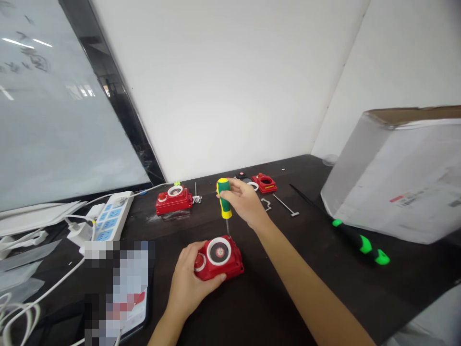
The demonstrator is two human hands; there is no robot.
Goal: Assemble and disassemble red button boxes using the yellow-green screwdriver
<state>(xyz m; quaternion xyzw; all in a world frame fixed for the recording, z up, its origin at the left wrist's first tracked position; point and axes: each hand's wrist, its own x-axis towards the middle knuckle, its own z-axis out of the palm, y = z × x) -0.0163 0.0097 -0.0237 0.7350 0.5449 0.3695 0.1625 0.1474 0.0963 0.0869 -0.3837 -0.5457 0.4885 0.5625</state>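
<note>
A red box-shaped device with a white ring around a dark round window lies on the dark table in front of me. My left hand grips it from the left, thumb along the near side and fingers over the far side. Above its far right corner, my right hand is wrapped around the green and yellow handle of a screwdriver. The screwdriver stands nearly upright, its tip down at that corner. The screw itself, if any, is too small to make out.
Farther back sits a second red device; a red housing and small parts lie behind my right hand. A black and green screwdriver rests by the large white box. At left are a power strip, cables and a phone.
</note>
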